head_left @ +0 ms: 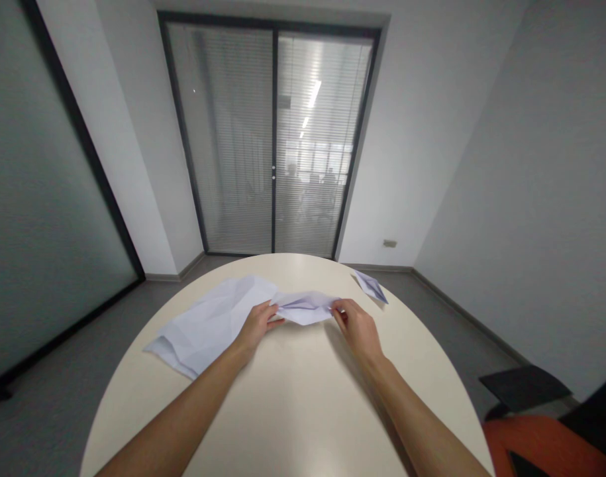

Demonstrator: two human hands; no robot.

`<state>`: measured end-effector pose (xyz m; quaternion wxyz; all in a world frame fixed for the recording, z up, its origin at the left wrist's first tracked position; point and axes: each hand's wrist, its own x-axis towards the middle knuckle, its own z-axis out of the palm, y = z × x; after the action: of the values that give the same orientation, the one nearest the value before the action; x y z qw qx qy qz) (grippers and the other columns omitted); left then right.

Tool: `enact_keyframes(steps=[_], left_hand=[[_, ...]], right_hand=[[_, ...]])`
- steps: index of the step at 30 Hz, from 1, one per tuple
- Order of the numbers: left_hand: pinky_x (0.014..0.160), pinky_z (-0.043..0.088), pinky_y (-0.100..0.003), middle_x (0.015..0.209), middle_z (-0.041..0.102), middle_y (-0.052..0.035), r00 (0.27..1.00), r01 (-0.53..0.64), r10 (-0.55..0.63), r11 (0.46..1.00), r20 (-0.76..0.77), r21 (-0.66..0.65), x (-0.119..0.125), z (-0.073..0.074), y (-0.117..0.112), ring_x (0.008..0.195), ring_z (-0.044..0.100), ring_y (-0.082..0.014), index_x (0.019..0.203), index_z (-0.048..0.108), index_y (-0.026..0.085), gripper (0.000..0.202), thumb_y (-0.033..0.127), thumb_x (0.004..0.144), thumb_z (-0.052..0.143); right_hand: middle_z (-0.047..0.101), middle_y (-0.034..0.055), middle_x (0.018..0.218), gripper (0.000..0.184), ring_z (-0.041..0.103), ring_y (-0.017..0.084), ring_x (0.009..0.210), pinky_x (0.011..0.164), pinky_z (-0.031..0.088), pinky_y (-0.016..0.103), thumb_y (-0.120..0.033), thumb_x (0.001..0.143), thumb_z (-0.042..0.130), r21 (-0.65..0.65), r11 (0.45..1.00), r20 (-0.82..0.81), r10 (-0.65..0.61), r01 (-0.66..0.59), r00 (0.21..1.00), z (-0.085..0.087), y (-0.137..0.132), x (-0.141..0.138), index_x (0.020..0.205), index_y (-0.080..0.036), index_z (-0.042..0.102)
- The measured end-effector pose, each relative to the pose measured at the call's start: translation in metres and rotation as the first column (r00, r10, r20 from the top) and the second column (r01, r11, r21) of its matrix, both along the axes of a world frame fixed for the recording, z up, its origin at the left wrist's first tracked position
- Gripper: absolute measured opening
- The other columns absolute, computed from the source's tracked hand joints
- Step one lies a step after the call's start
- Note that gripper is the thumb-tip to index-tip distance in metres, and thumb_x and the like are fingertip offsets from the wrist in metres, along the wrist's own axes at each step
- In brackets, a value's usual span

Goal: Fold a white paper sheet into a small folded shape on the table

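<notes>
Between my two hands a folded piece of white paper [305, 311] is held just above the table, with a long crease or opening along its middle. My left hand [257, 326] pinches its left end between thumb and fingers. At the right end, the fingertips of my right hand [355, 324] are closed on the paper. Beside my left hand, a large creased sheet of white paper [213, 324] lies on the table, its near left edge curling up. A smaller folded paper [371, 286] rests near the table's far right edge.
The round cream table [293, 411] spans the space before me. An orange and black chair [546, 437] stands at the lower right. Beyond the table are a glass door with blinds [312, 132] and a wall socket [389, 244].
</notes>
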<state>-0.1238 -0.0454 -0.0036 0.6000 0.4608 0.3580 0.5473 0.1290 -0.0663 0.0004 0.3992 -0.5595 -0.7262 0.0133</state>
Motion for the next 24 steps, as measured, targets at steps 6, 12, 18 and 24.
enact_keyframes(steps=[6,12,18,24], left_hand=[[0.078,0.060,-0.035,0.095,0.072,-0.0100,0.982,-0.136,0.165,0.951,0.087,-0.277,-0.010,-0.002,0.012,0.081,0.070,-0.0201,0.090,0.063,0.015,0.016,0.015,0.075,0.055],[0.073,0.061,-0.036,0.091,0.071,-0.0112,0.950,-0.094,0.211,0.895,0.229,-0.436,-0.021,0.009,0.014,0.075,0.071,-0.0207,0.100,0.058,0.014,0.020,0.012,0.083,0.048],[0.061,0.060,-0.034,0.078,0.071,-0.0100,0.938,-0.030,0.169,0.909,0.302,-0.415,-0.036,0.021,0.016,0.066,0.070,-0.0228,0.102,0.059,0.011,0.020,0.015,0.088,0.045],[0.070,0.061,-0.035,0.080,0.074,-0.0115,0.944,0.050,0.094,0.907,0.317,-0.419,-0.046,0.023,0.017,0.070,0.073,-0.0255,0.108,0.062,0.007,0.028,0.016,0.086,0.048]], right_hand=[[0.067,0.0085,0.118,0.015,0.068,0.022,0.089,0.075,0.055,0.035,-0.039,0.095,0.052,-0.030,0.959,-0.380,0.251,-0.283,0.890,-0.005,-0.001,-0.009,0.099,-0.025,0.058],[0.050,0.0107,0.147,0.015,0.065,0.021,0.106,0.083,0.058,0.037,-0.038,0.097,0.053,0.002,0.851,-0.513,0.451,-0.525,0.731,-0.004,-0.007,-0.013,0.095,-0.023,0.054],[0.055,0.0098,0.144,0.013,0.065,0.020,0.104,0.079,0.060,0.038,-0.037,0.097,0.056,0.055,0.834,-0.589,0.471,-0.549,0.657,-0.001,-0.011,-0.013,0.094,-0.025,0.051],[0.071,0.0077,0.113,0.015,0.065,0.020,0.097,0.074,0.058,0.034,-0.039,0.096,0.058,0.120,0.849,-0.633,0.465,-0.515,0.619,0.003,-0.010,-0.013,0.095,-0.025,0.051]])
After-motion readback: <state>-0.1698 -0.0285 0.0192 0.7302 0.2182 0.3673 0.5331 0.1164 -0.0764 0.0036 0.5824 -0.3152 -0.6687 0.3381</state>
